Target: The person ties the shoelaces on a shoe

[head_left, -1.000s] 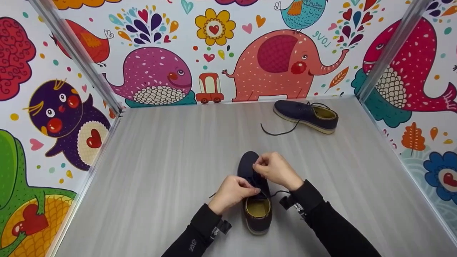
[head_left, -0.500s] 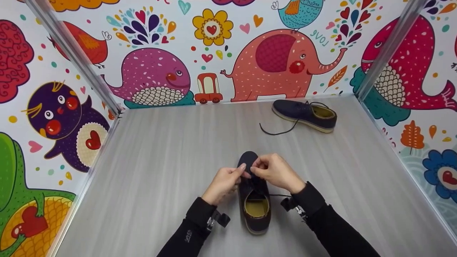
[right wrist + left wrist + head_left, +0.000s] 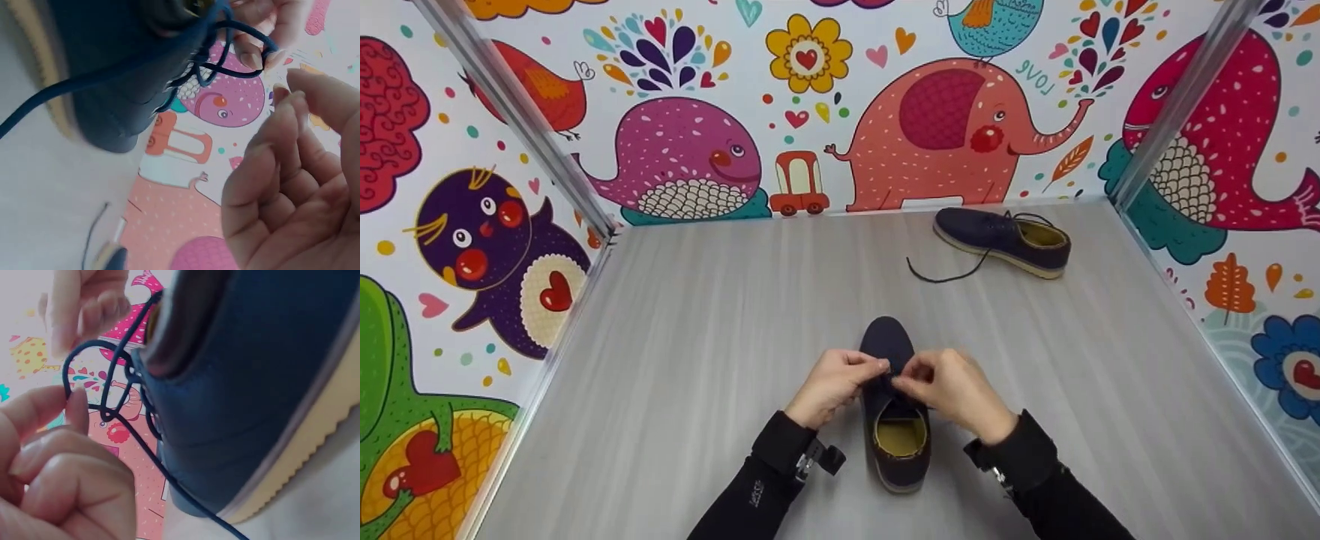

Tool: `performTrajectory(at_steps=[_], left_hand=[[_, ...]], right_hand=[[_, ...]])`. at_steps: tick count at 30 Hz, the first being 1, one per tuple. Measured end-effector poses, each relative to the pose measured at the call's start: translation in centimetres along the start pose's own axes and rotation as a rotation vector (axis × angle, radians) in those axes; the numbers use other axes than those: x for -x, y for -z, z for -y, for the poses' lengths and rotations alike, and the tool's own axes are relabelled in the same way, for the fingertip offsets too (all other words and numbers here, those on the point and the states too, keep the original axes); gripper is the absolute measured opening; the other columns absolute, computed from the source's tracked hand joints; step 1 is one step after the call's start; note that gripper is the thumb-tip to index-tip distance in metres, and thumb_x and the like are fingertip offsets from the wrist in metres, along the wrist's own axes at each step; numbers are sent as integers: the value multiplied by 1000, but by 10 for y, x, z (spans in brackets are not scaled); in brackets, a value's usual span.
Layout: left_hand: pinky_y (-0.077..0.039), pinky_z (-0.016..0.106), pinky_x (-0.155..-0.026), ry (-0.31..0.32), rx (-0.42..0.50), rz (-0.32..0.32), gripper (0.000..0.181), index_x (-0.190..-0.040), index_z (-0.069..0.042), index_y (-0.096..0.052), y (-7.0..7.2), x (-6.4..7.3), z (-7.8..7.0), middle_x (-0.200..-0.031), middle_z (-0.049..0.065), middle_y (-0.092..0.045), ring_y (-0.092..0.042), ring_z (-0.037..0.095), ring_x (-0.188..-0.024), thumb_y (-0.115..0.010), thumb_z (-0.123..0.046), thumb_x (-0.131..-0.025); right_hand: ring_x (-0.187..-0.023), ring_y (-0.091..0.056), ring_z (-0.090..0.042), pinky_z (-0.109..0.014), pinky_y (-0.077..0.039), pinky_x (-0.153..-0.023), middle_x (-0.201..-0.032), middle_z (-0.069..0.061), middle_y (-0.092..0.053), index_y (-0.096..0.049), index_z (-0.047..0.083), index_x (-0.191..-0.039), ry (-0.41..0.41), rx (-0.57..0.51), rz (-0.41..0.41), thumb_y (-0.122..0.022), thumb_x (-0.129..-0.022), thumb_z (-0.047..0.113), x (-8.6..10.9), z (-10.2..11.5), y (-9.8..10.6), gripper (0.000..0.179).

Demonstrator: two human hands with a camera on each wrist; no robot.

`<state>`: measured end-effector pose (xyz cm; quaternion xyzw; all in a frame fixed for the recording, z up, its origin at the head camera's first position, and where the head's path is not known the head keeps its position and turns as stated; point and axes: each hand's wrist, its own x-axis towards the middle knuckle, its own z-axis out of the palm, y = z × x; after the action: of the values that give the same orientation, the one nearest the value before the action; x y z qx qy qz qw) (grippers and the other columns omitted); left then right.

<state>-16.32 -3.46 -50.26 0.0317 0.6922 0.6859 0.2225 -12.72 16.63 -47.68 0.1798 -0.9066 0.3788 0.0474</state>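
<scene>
A dark navy lace-up shoe (image 3: 888, 339) stands on the floor between both hands, its toe pointing away. The left hand (image 3: 834, 386) pinches a loop of its shoelace (image 3: 97, 343) between thumb and index finger, just above the laced opening. Beside the loop, the right hand (image 3: 958, 391) hovers over the laces with fingers bent. In the right wrist view, its thumb and fingertips sit a little apart with no lace between them. One loose lace end runs down across the shoe's side in the left wrist view.
A second navy shoe (image 3: 997, 238) lies farther back to the right, near the wall, with one loose lace (image 3: 941, 280) trailing on the floor. Walls printed with cartoon animals (image 3: 930, 142) enclose the grey floor (image 3: 720, 330) at the back and sides.
The left hand has moved from near the shoe's opening forward to the laces, and now pinches the loop. The right hand has shifted slightly down and right. The shoes have stayed put.
</scene>
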Motion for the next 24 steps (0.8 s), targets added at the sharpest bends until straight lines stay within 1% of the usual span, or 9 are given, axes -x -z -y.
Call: performTrajectory(at_steps=[4, 7, 10, 16, 18, 20, 24], left_hand=[[-27, 19, -39, -16, -26, -31, 20, -87, -5, -75, 0, 2, 1, -57, -8, -49, -33, 3, -42, -78, -25, -86], [-27, 19, -39, -21, -41, -41, 20, -87, -5, -75, -1, 2, 1, -55, -8, -48, -34, 3, -42, -78, -25, -86], [-26, 19, -38, -27, -62, -46, 20, -88, -4, -75, -3, 3, 1, -56, -8, -48, -34, 4, -42, -77, -23, -87], [-26, 19, -39, -44, -104, -65, 21, -88, -1, -74, -5, 3, 2, -59, -7, -50, -34, 4, -43, -77, -21, -87], [-27, 19, -40, -57, -110, -64, 20, -86, -2, -75, -4, 3, 3, -60, -7, -51, -35, 4, -44, -78, -22, -86], [-28, 20, -41, -72, -118, -62, 20, -85, -2, -75, -4, 3, 4, -62, -6, -53, -36, 5, -46, -78, -22, -86], [-32, 22, -48, -104, -134, -62, 19, -84, -1, -75, -4, 4, 5, -69, -5, -61, -43, 8, -55, -77, -20, -87]], right_hand=[[-52, -46, 0, -22, -40, -48, -61, 14, -54, -68, 17, -76, 67, 126, 14, -83, -82, 22, 13, 0, -14, 17], [-53, -45, 0, -22, -39, -49, -61, 12, -52, -68, 16, -75, 93, 152, -4, -82, -82, 15, 18, -2, -18, 15], [-53, -44, 0, -22, -39, -49, -62, 14, -51, -68, 17, -76, 84, 121, -6, -79, -84, 12, 22, -5, -12, 15], [-57, -46, -1, -22, -41, -52, -66, 16, -52, -69, 20, -80, 37, 51, 50, -76, -88, 15, 30, -11, 16, 12], [-57, -46, -1, -22, -41, -53, -66, 15, -52, -69, 20, -82, 26, 25, 68, -75, -90, 17, 33, -15, 24, 11], [-56, -48, -2, -23, -41, -52, -65, 15, -53, -69, 20, -84, 15, -5, 90, -73, -92, 18, 35, -17, 31, 9], [-57, -51, -4, -24, -44, -54, -68, 13, -56, -69, 19, -86, -1, -47, 119, -71, -94, 21, 32, -22, 41, 8]])
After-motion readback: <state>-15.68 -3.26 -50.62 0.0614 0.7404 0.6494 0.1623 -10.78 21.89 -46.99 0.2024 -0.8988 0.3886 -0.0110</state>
